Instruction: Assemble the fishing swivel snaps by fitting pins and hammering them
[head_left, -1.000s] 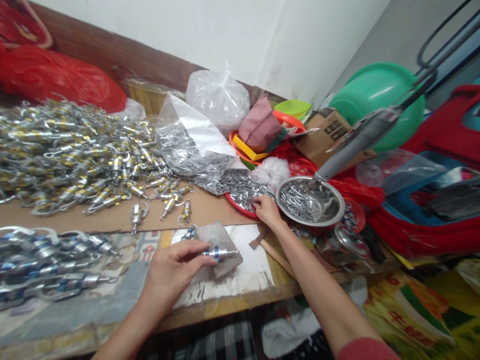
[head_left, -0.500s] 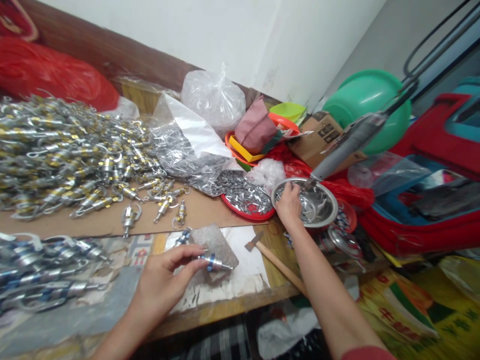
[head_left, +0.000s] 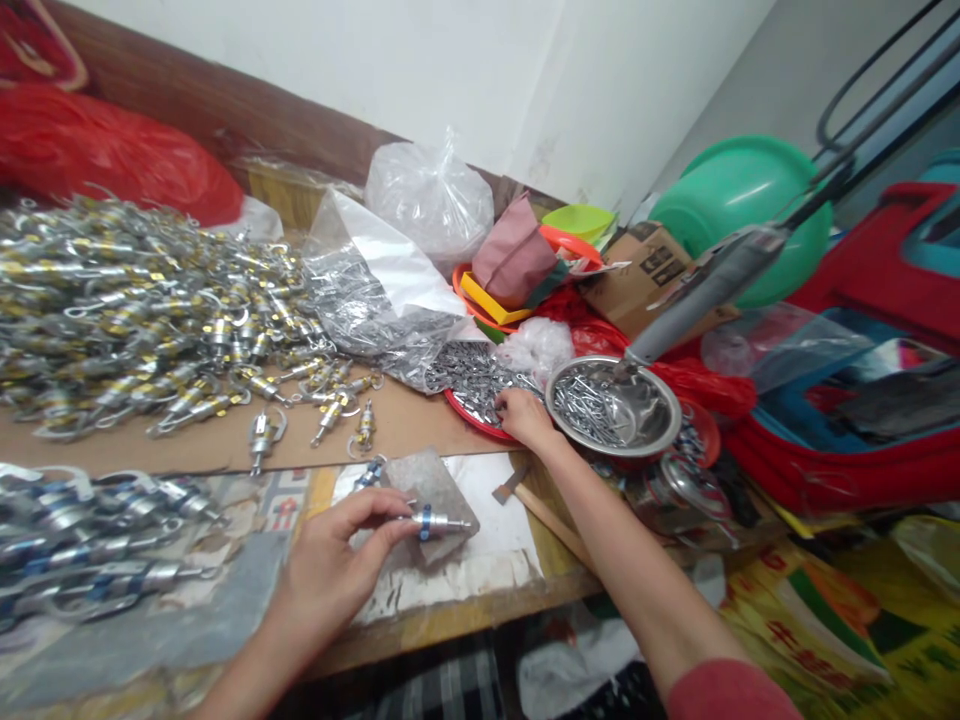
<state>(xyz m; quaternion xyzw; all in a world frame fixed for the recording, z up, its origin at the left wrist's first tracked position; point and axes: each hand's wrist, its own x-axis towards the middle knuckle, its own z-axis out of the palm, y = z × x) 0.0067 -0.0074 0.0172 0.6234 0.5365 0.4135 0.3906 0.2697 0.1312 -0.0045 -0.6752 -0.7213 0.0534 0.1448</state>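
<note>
My left hand (head_left: 339, 555) pinches a small silver metal fitting with a blue band (head_left: 433, 522) between thumb and fingers. The fitting lies roughly level, over a grey stone block (head_left: 442, 480). My right hand (head_left: 525, 415) reaches into a red tray (head_left: 480, 425) of small flat metal pieces (head_left: 469, 372), fingertips curled down among them; what they grip, if anything, is hidden. Right of that hand stands a steel bowl (head_left: 671, 440) holding thin metal pins (head_left: 589, 408). A hammer (head_left: 551, 520) with a wooden handle lies partly under my right forearm.
Yellow-banded fittings (head_left: 150, 300) are heaped on cardboard at the left; blue-banded ones (head_left: 90, 530) lie in front. A grey tool with a lever (head_left: 697, 285) slants above the bowl. Plastic bags (head_left: 431, 195), a carton (head_left: 641, 270) and a green basin (head_left: 750, 215) stand behind.
My right hand has moved left, out of the steel bowl and into the red tray. My left hand keeps hold of the blue-banded fitting in nearly the same place.
</note>
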